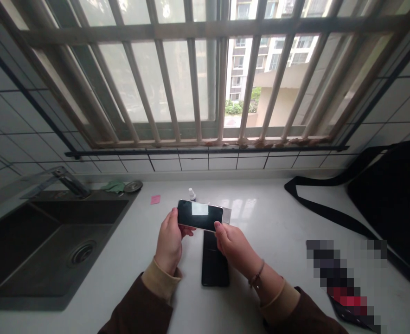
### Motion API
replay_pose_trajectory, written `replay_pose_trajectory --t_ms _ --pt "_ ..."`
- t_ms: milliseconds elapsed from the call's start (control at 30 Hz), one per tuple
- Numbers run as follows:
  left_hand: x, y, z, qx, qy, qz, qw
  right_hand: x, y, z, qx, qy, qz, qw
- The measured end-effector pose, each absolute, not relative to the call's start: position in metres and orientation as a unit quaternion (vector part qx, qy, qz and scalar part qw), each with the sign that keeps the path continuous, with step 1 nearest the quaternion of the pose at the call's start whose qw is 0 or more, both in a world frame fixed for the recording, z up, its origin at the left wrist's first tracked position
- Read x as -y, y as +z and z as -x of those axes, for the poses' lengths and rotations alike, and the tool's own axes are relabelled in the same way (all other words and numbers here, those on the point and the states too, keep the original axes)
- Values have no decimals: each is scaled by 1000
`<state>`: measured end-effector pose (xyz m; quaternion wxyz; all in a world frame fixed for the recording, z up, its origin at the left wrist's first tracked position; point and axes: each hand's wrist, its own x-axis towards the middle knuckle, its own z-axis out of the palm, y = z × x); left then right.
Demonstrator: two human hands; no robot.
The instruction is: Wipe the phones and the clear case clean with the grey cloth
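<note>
A smartphone (198, 217) with a dark, reflective screen is held sideways above the counter. My left hand (169, 239) grips its left end, thumb at the edge and fingers underneath. At the right end, my right hand (233, 243) pinches the lower corner with its thumb in front. Below the phone lies a flat black rectangular object (215, 266), partly covered by my right hand. Behind the phone stand a small white-capped bottle (191, 194) and a pale flat piece (227, 214), mostly hidden.
A dark sink (97, 232) with a faucet (69, 181) is on the left. A pink paper note (155, 199) lies on the white counter (260, 222). On the right are a black bag (393, 195) with its strap and a pixelated object (347, 287). A barred window (191, 83) rises behind.
</note>
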<state>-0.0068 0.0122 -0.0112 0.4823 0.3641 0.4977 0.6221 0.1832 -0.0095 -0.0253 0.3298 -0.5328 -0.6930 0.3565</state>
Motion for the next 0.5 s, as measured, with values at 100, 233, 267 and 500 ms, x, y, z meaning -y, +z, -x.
replay_pose_trajectory --t_ms 100,233,267,500 --pt "-13 -12 7 -524 598 -392 463 9 -30 -182 707 293 550 335" --pt "-13 -11 4 -534 582 -405 460 12 -30 -182 739 229 544 325" --pt "-13 -10 4 -530 588 -400 462 13 -29 -182 743 234 538 324" --pt "-15 -10 4 -485 644 -305 508 16 -22 -183 748 292 499 327"
